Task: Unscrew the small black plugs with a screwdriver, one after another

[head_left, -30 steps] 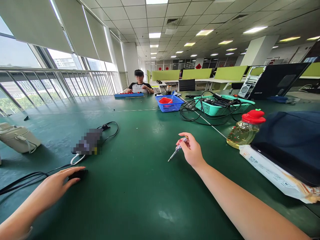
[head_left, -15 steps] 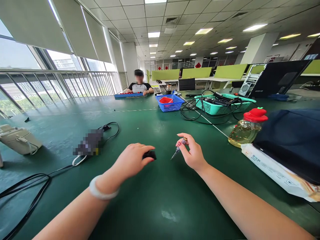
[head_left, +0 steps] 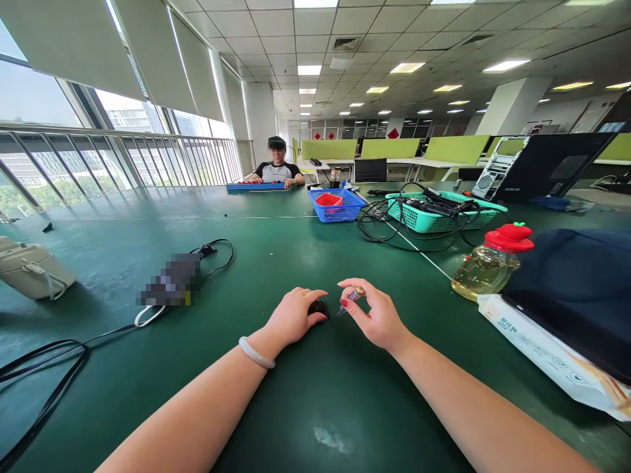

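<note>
My left hand [head_left: 294, 316], with a pale bangle on its wrist, is closed around a small black rounded object [head_left: 319, 307] low over the green table [head_left: 276, 407]. Fingers cover much of that object, and its exact kind does not show. Just to the right, my right hand [head_left: 375, 316] grips a slim screwdriver [head_left: 353, 297] between thumb and fingers. It has a clear handle with a gold-coloured end cap. Its shaft slants down and left toward the black object, with a small gap between tip and object.
A blue basket [head_left: 340, 213] and a teal basket [head_left: 424, 224] of cables stand ahead. On the right are a red-lidded bottle [head_left: 486, 270], a wipes pack [head_left: 547, 351] and a dark bag [head_left: 576, 276]. Leftward lie a black cable [head_left: 44, 351] and a beige case [head_left: 32, 269]. A person [head_left: 277, 167] sits opposite.
My left hand has moved right with the black object, closer to the screwdriver. My right hand has turned slightly, so the screwdriver's end cap faces me more. The view has shifted a little.
</note>
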Demonstrator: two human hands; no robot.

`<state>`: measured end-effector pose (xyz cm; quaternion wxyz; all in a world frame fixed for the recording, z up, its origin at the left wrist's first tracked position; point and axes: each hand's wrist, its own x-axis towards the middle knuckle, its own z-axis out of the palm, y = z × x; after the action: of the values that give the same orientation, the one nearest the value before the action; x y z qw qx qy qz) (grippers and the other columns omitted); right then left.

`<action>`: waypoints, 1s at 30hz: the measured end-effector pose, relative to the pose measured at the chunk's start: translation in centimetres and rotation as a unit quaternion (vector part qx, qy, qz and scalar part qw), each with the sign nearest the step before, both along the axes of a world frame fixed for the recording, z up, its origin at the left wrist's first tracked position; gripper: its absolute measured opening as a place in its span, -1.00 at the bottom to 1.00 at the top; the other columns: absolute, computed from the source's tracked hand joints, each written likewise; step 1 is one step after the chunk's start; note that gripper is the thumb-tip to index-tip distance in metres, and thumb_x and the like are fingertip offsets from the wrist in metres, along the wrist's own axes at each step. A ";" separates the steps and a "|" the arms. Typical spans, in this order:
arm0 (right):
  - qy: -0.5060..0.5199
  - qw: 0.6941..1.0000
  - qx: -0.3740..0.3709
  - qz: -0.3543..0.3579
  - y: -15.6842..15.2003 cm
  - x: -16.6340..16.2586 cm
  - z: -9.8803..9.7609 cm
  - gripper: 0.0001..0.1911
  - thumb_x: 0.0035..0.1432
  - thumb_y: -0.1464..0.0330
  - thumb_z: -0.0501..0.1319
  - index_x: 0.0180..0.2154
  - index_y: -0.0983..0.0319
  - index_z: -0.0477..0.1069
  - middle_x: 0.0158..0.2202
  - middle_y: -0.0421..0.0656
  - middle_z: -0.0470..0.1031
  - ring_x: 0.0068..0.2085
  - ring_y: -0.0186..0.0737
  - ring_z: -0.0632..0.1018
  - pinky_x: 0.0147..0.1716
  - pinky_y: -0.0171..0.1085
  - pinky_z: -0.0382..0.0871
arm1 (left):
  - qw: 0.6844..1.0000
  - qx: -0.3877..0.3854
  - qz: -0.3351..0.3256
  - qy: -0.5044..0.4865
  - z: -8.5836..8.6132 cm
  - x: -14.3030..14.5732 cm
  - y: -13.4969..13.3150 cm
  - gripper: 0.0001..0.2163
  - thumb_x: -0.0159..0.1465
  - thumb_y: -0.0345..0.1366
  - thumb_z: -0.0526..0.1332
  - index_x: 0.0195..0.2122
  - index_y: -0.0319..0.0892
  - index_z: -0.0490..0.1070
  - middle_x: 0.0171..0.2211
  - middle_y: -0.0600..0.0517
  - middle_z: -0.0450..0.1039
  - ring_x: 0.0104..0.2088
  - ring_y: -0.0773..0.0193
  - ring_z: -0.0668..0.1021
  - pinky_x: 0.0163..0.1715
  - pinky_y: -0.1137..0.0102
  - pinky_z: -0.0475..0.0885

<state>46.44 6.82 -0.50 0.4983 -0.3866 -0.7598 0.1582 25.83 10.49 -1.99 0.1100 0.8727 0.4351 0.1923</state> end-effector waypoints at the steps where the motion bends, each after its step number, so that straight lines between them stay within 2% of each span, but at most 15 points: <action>1: 0.001 1.000 -0.005 -0.003 0.0 0.1 0.1 -0.86 0.26 0.26 0.15 -0.15 0.12 0.39 -0.39 -0.20 0.52 -0.36 -0.19 0.55 -0.25 -0.20 0.47 | 1.000 -0.014 0.005 -0.010 -0.1 -0.1 0.1 -0.54 0.24 -0.21 0.32 0.17 -0.11 0.37 -0.05 -0.12 0.55 0.01 0.03 0.50 0.06 0.16 0.39; 3: -0.002 1.000 -0.021 -0.005 0.0 0.2 0.4 -0.88 0.25 0.24 0.15 -0.27 0.13 0.40 -0.41 -0.19 0.51 -0.38 -0.20 0.53 -0.32 -0.23 0.45 | 0.999 -0.034 0.017 -0.026 -0.3 -0.1 0.3 -0.50 0.21 -0.22 0.34 0.18 -0.11 0.36 -0.04 -0.12 0.53 0.02 0.04 0.49 0.07 0.16 0.39; 6: -0.005 0.998 -0.066 0.008 0.1 0.3 0.7 -0.79 0.26 0.20 0.14 -0.38 0.15 0.38 -0.46 -0.20 0.49 -0.44 -0.23 0.50 -0.40 -0.26 0.42 | 0.998 -0.051 0.024 -0.037 -0.3 -0.2 0.3 -0.48 0.18 -0.23 0.36 0.18 -0.08 0.36 -0.03 -0.09 0.52 0.03 0.05 0.48 0.10 0.17 0.38; 10: 0.025 0.992 -0.127 0.013 0.6 0.6 0.4 -0.76 0.25 0.16 0.14 -0.37 0.17 0.37 -0.51 -0.22 0.44 -0.48 -0.25 0.48 -0.43 -0.27 0.39 | 0.997 -0.050 0.032 -0.041 -0.3 -0.3 0.3 -0.50 0.18 -0.21 0.35 0.16 -0.04 0.39 -0.06 -0.05 0.53 0.00 0.08 0.51 0.07 0.20 0.40; 14: 0.052 0.987 -0.149 0.016 1.0 0.9 -0.1 -0.76 0.24 0.16 0.13 -0.36 0.17 0.36 -0.47 -0.20 0.45 -0.47 -0.26 0.49 -0.41 -0.26 0.39 | 0.998 -0.045 0.031 -0.039 -0.2 -0.4 0.3 -0.51 0.18 -0.22 0.35 0.16 -0.04 0.40 -0.08 -0.04 0.54 -0.02 0.08 0.52 0.05 0.23 0.43; 18: 0.016 0.989 -0.142 0.046 0.6 0.7 0.2 -0.78 0.24 0.20 0.13 -0.40 0.18 0.36 -0.51 -0.22 0.42 -0.47 -0.25 0.46 -0.41 -0.27 0.35 | 0.997 -0.052 0.036 -0.039 -0.1 -0.3 0.1 -0.52 0.19 -0.24 0.34 0.16 -0.04 0.40 -0.07 -0.04 0.54 0.00 0.07 0.51 0.07 0.21 0.41; 23: -0.064 0.992 -0.090 0.063 0.2 0.1 0.4 -0.68 0.27 0.20 0.11 -0.50 0.19 0.34 -0.50 -0.20 0.40 -0.47 -0.29 0.38 -0.45 -0.30 0.25 | 0.996 -0.055 0.053 -0.047 -0.4 -0.2 0.1 -0.52 0.19 -0.22 0.33 0.16 -0.07 0.40 -0.03 -0.07 0.53 0.07 0.04 0.47 0.12 0.16 0.37; 27: -0.074 0.993 -0.069 0.052 0.2 0.1 0.2 -0.61 0.30 0.13 0.10 -0.50 0.20 0.37 -0.47 -0.19 0.39 -0.45 -0.29 0.39 -0.43 -0.31 0.25 | 0.995 -0.034 0.073 -0.051 -0.7 -0.3 0.4 -0.61 0.17 -0.17 0.34 0.03 -0.09 0.50 -0.05 -0.06 0.56 0.07 0.00 0.46 0.11 0.15 0.37; 30: -0.091 0.990 -0.090 0.051 0.2 0.2 0.1 -0.59 0.32 0.10 0.08 -0.47 0.20 0.40 -0.54 -0.23 0.35 -0.51 -0.33 0.35 -0.49 -0.33 0.20 | 0.995 -0.026 0.077 -0.051 -0.8 -0.4 0.6 -0.72 0.17 -0.17 0.34 -0.09 -0.08 0.56 -0.09 -0.03 0.58 0.04 0.00 0.47 0.08 0.16 0.39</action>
<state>46.63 7.00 -0.42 0.3818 -0.4032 -0.8032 0.2158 25.43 11.06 -2.80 0.1395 0.8226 0.4993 0.2336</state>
